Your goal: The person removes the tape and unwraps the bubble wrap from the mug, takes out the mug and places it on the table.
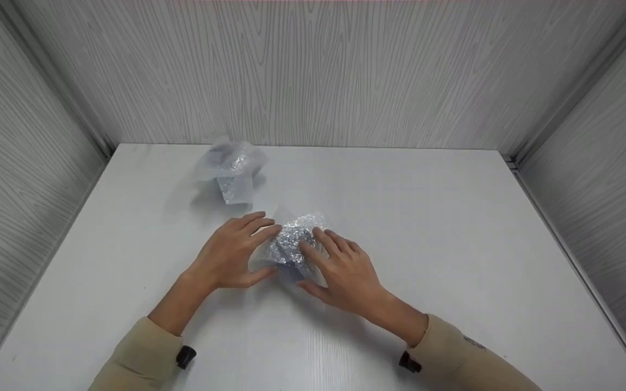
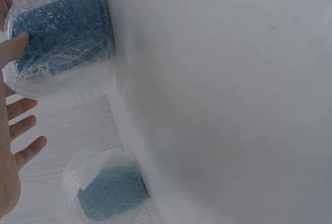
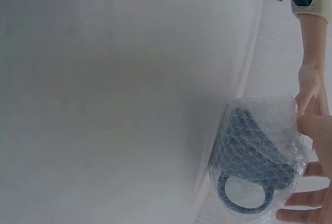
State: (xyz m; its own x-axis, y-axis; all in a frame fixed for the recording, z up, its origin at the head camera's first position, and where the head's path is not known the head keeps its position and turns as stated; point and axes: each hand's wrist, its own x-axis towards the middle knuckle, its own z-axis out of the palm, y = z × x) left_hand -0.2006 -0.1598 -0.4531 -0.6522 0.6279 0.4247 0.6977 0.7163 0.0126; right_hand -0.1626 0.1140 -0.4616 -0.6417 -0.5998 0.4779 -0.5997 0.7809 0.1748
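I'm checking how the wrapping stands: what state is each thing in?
Front mug: covered by bubble wrap, resting on the table; whether taped, I can't tell.
Rear bundle: something blue, also wrapped, resting near the back edge.
Left hand: fingers spread beside the mug.
Right hand: fingertips on the wrap.

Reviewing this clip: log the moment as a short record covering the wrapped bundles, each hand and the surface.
Near bundle: bubble wrap around a blue item with a ring handle
Far bundle: also wrapped, blue inside, near the table's back edge
Left hand: beside near bundle, fingers spread
Right hand: fingertips on near bundle
Surface: white table
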